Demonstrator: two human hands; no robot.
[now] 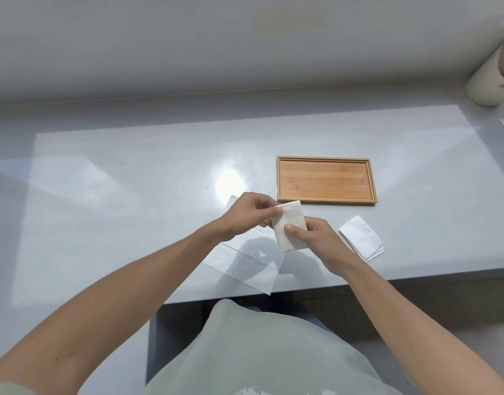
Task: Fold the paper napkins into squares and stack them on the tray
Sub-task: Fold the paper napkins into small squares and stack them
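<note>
Both my hands hold a folded white napkin [291, 228] just above the table. My left hand [249, 215] pinches its top edge, and my right hand [310, 235] grips its lower right side with the thumb on top. Under my hands an unfolded napkin [245, 262] lies flat with crease lines showing, one corner over the table's front edge. A small pile of folded napkins [361, 238] rests to the right of my right hand. The wooden tray [326, 179] sits just beyond my hands with nothing in it.
The grey table [131, 181] runs back to a wall. A pale cylindrical container [493, 78] lies at the far right corner. The table's front edge [416, 276] passes just behind my forearms.
</note>
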